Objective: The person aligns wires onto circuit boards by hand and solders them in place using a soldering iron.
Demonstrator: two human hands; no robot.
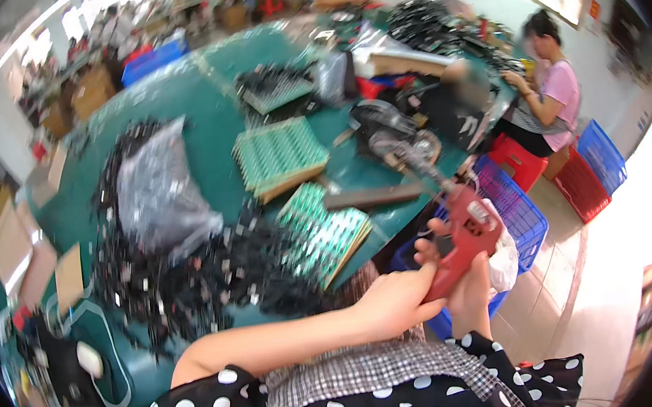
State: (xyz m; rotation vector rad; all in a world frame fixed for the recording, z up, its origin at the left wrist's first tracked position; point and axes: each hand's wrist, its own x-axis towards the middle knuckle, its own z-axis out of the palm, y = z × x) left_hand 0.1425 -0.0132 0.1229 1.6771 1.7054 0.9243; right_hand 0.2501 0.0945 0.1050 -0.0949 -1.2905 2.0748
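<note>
Now the red power tool [463, 233] is held up at the right edge of the green table [199, 129], above a blue basket [519, 207]. Both hands grasp its handle: the left hand [397, 301] wraps it from the left side, the right hand [469, 293] closes on it from below. Just left of the tool lie green circuit boards [328, 233], a pile of black parts [215, 279] and a grey plastic bag [158, 191].
</note>
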